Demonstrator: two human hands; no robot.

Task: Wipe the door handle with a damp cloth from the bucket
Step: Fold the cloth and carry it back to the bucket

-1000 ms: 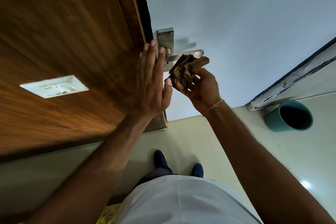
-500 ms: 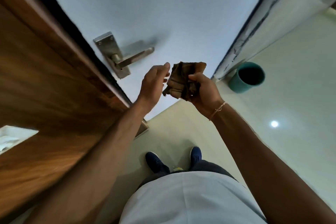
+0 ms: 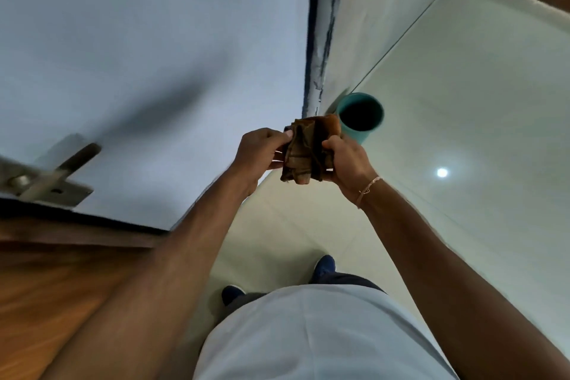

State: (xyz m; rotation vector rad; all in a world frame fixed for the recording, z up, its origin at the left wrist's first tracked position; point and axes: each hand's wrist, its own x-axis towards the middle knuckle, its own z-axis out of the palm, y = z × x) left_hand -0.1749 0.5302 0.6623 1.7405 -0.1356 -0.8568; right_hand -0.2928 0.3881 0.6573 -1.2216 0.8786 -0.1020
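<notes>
A crumpled brown cloth (image 3: 305, 151) is held between both hands in mid-air, at chest height. My left hand (image 3: 260, 153) pinches its left edge and my right hand (image 3: 347, 163) grips its right side. The metal door handle (image 3: 58, 173) sticks out from the pale door (image 3: 154, 40) at the far left, well apart from the hands. The teal bucket (image 3: 361, 117) stands on the floor just beyond the cloth, beside the door frame.
A wooden panel (image 3: 61, 287) fills the lower left. The dark door frame edge (image 3: 314, 40) runs up the middle. Glossy pale floor tiles (image 3: 462, 133) spread to the right, with a light reflection. My blue shoes (image 3: 324, 265) show below.
My left hand left the wooden panel and joined the right on the cloth. The cloth came off the handle. The view swung right, so the handle slid to the left edge.
</notes>
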